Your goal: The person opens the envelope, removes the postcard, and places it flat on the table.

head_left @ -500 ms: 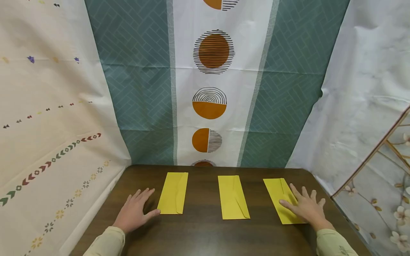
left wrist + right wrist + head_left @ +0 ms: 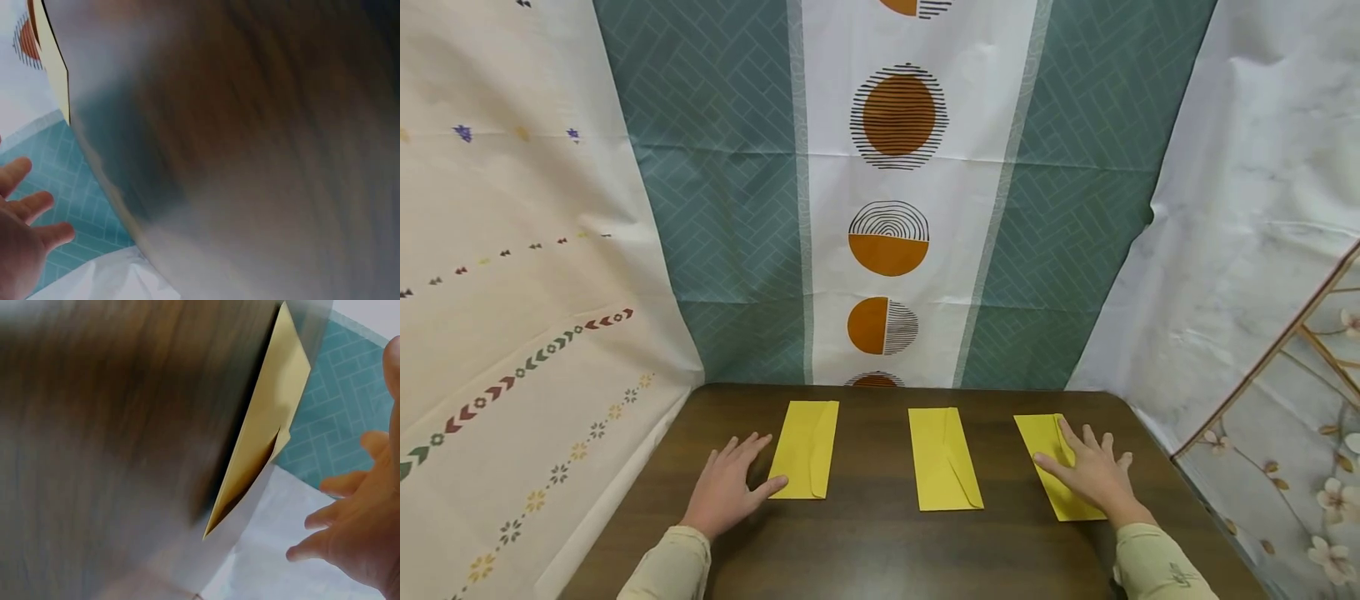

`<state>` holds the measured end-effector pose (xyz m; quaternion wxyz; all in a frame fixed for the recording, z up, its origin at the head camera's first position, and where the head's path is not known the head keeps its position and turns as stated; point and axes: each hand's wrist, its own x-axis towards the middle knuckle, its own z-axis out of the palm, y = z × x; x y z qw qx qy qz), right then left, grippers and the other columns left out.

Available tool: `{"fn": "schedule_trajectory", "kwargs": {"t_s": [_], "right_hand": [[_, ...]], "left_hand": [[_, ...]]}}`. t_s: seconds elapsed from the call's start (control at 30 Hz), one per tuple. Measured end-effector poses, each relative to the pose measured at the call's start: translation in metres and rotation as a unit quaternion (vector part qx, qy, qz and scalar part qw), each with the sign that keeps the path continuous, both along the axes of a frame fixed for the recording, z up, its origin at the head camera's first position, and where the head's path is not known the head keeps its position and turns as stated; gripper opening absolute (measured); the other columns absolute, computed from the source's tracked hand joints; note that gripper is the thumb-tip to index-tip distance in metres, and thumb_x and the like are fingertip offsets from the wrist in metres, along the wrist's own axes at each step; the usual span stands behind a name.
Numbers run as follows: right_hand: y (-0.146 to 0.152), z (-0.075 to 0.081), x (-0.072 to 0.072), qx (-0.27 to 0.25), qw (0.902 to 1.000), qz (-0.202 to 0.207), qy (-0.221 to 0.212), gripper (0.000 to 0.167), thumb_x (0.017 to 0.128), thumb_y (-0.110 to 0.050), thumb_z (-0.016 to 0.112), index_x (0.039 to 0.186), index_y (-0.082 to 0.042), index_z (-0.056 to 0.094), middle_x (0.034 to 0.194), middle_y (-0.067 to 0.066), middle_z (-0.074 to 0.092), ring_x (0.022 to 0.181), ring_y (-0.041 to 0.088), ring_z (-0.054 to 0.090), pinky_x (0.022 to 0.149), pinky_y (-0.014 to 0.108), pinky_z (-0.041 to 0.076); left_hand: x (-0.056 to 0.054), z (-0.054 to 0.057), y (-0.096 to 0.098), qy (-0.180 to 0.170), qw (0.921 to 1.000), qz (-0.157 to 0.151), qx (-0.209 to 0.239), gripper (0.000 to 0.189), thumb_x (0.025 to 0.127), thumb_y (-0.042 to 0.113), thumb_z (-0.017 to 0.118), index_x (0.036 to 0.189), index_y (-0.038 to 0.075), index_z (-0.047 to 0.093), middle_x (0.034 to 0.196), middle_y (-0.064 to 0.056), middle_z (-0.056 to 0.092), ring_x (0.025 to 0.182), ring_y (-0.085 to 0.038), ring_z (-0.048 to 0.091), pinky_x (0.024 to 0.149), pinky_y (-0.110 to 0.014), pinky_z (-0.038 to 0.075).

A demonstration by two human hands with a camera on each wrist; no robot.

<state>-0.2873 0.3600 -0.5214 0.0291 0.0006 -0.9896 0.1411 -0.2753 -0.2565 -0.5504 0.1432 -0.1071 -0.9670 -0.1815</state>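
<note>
Three yellow envelopes lie in a row on a dark wooden table: a left envelope, a middle envelope and a right envelope. My left hand, fingers spread, is beside the left envelope, its thumb tip over that envelope's near edge. Over the right envelope hovers my right hand, fingers spread, covering part of it. In the right wrist view that hand appears above the table, apart from an envelope with a slightly raised flap. Neither hand holds anything.
The table has rounded far corners. Behind it hangs a green and white cloth with orange circles. A cream patterned cloth borders the left side, and a white floral cloth borders the right.
My left hand has moved right, bringing its thumb over the left envelope's edge. The right hand has shifted left, farther over the right envelope. The envelopes stay where they were.
</note>
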Motion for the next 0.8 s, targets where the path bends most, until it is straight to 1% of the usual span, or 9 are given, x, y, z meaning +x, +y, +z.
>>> {"fn": "schedule_trajectory", "kwargs": {"t_s": [0.13, 0.27, 0.37, 0.47, 0.53, 0.6, 0.8], "right_hand": [[-0.008, 0.001, 0.000, -0.019, 0.9998, 0.001, 0.004, 0.105, 0.098, -0.078, 0.053, 0.171, -0.010, 0.021, 0.165, 0.046, 0.024, 0.148, 0.077, 0.015, 0.107, 0.095, 0.012], [-0.016, -0.001, -0.001, -0.042, 0.9991, 0.005, 0.008, 0.107, 0.098, -0.077, 0.055, 0.169, -0.003, 0.025, 0.167, 0.040, 0.028, 0.150, 0.073, 0.019, 0.113, 0.090, 0.017], [-0.021, -0.003, -0.003, -0.054, 0.9984, 0.005, 0.017, 0.106, 0.098, -0.075, 0.056, 0.167, 0.000, 0.028, 0.166, 0.037, 0.033, 0.149, 0.068, 0.028, 0.114, 0.084, 0.027], [-0.026, -0.003, -0.004, -0.065, 0.9976, 0.002, 0.025, 0.105, 0.099, -0.075, 0.056, 0.166, 0.001, 0.032, 0.164, 0.035, 0.038, 0.147, 0.063, 0.039, 0.109, 0.079, 0.039], [-0.029, -0.002, -0.004, -0.073, 0.9970, 0.002, 0.027, 0.103, 0.099, -0.074, 0.057, 0.165, 0.002, 0.033, 0.163, 0.036, 0.039, 0.145, 0.062, 0.043, 0.106, 0.077, 0.042], [-0.031, -0.001, -0.004, -0.077, 0.9966, 0.005, 0.029, 0.102, 0.099, -0.074, 0.057, 0.165, 0.002, 0.034, 0.162, 0.036, 0.041, 0.143, 0.062, 0.044, 0.106, 0.077, 0.043], [-0.039, -0.003, -0.007, -0.096, 0.9942, 0.023, 0.044, 0.095, 0.101, -0.066, 0.061, 0.162, 0.004, 0.039, 0.159, 0.038, 0.045, 0.144, 0.060, 0.045, 0.113, 0.074, 0.041]], "left_hand": [[0.000, 0.000, 0.008, -0.008, 0.9999, 0.009, 0.009, 0.080, 0.092, 0.065, 0.074, 0.152, 0.013, 0.060, 0.155, -0.021, 0.060, 0.145, -0.056, 0.050, 0.116, -0.082, 0.029], [0.000, 0.000, 0.014, -0.010, 0.9997, 0.012, 0.016, 0.075, 0.092, 0.060, 0.077, 0.147, 0.010, 0.064, 0.150, -0.019, 0.064, 0.139, -0.052, 0.058, 0.112, -0.077, 0.039], [-0.001, -0.002, 0.017, -0.002, 0.9998, 0.013, 0.018, 0.071, 0.092, 0.056, 0.079, 0.144, 0.010, 0.066, 0.147, -0.018, 0.067, 0.134, -0.047, 0.063, 0.108, -0.072, 0.046], [-0.001, -0.002, 0.018, 0.002, 0.9998, 0.016, 0.015, 0.067, 0.093, 0.054, 0.079, 0.143, 0.010, 0.067, 0.146, -0.016, 0.068, 0.133, -0.044, 0.063, 0.108, -0.071, 0.046], [0.000, -0.001, 0.020, -0.001, 0.9997, 0.018, 0.013, 0.066, 0.094, 0.052, 0.079, 0.143, 0.010, 0.068, 0.146, -0.016, 0.068, 0.134, -0.044, 0.063, 0.109, -0.071, 0.045], [0.002, 0.001, 0.021, -0.003, 0.9997, 0.019, 0.011, 0.064, 0.094, 0.052, 0.079, 0.142, 0.010, 0.068, 0.146, -0.016, 0.068, 0.134, -0.044, 0.062, 0.110, -0.072, 0.043], [0.002, 0.001, 0.021, -0.017, 0.9997, 0.019, 0.005, 0.061, 0.094, 0.051, 0.079, 0.141, 0.012, 0.069, 0.147, -0.016, 0.067, 0.137, -0.046, 0.060, 0.112, -0.075, 0.040]]}}
